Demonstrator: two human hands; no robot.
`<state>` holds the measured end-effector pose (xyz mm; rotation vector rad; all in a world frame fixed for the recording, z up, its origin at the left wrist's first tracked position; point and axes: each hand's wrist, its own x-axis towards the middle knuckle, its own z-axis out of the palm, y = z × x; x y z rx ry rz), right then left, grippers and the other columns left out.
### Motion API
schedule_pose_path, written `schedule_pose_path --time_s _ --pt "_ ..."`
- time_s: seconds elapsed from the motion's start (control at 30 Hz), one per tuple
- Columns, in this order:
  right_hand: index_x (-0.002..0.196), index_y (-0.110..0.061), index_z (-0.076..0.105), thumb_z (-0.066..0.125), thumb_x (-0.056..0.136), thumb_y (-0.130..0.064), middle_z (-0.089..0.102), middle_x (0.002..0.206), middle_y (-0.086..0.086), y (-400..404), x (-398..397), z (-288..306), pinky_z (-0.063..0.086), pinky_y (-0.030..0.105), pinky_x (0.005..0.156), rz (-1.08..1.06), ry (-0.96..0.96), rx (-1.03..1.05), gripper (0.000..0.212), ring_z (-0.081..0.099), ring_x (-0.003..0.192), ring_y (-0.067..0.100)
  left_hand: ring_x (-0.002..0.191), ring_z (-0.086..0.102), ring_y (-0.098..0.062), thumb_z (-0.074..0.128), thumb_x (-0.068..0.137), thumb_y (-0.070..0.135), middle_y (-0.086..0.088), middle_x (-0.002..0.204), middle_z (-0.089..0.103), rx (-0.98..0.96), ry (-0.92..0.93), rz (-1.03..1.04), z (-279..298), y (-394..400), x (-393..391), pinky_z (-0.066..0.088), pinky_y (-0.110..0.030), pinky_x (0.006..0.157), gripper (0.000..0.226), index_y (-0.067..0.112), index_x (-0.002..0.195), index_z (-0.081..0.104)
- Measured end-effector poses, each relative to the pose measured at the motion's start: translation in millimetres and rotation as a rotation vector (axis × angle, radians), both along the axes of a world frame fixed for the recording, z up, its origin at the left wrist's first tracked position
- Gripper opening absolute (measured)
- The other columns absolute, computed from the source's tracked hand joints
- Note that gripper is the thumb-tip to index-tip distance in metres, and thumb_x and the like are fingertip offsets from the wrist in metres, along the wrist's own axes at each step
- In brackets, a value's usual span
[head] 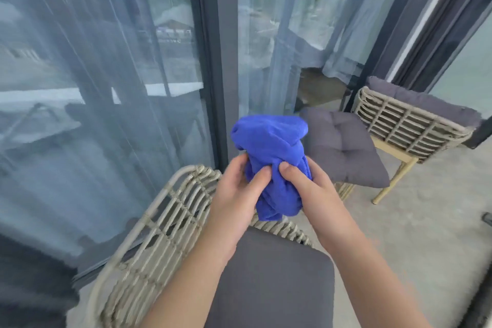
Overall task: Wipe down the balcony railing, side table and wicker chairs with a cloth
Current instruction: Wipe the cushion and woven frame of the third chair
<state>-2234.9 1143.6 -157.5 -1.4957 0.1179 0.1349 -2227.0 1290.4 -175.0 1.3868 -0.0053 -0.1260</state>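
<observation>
Blue microfibre cloth (269,165) sits bunched between left hand (237,192) and right hand (306,189), both gripping, likely refolding above the wicker chair (159,221).

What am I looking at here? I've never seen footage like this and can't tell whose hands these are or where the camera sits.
There is no machine: a person wears one wide-angle camera on the head, looking down at their own hands. The left hand and right hand both hold a bunched blue cloth in a two-handed grip. Below them is a wicker chair with a grey cushion. A second wicker chair, also cushioned, stands further right on the concrete floor, beside glass doors.
</observation>
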Motion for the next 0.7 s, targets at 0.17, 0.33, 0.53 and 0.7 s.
schedule_pose_path --time_s 0.17,0.33,0.53,0.7 --pt "0.119 -0.02 0.067 0.061 0.102 -0.022 0.077 0.112 -0.001 -1.7 11.9 10.2 0.056 0.018 0.079 0.08 -0.009 0.109 0.018 0.072 0.106 0.016 0.114 0.071 -0.018 0.063 0.101 0.012 0.004 0.118 0.076 0.091 -0.032 0.019 19.9 14.5 17.4 0.06 -0.035 0.092 0.025 0.019 0.125 0.067" --pt "0.125 -0.024 0.065 0.06 0.102 -0.028 0.075 0.118 -0.004 -2.2 21.5 21.8 0.057 0.028 0.096 -0.017 -0.05 0.181 0.024 0.071 0.112 0.012 0.114 0.071 -0.014 0.06 0.1 0.016 0.004 0.119 0.075 0.076 -0.077 -0.028 44.9 -5.9 42.7 0.054 -0.038 0.096 0.024 0.021 0.123 0.067" --pt "0.124 -0.021 0.067 0.06 0.102 -0.026 0.076 0.118 -0.001 -5.9 30.9 30.5 0.057 0.027 0.096 -0.04 -0.08 0.159 0.023 0.071 0.111 0.013 0.115 0.07 -0.012 0.062 0.1 0.022 0.007 0.12 0.075 0.043 -0.101 -0.037 44.3 -8.3 50.2 0.054 -0.043 0.1 0.025 0.025 0.125 0.067" --pt "0.123 -0.02 0.067 0.06 0.102 -0.026 0.076 0.118 0.0 3.0 40.7 30.1 0.054 0.035 0.103 -0.008 -0.08 0.127 0.023 0.071 0.112 0.015 0.117 0.069 -0.012 0.061 0.101 0.022 0.007 0.122 0.074 0.023 -0.085 -0.01 42.9 0.8 54.2 0.054 -0.045 0.103 0.026 0.024 0.127 0.066"
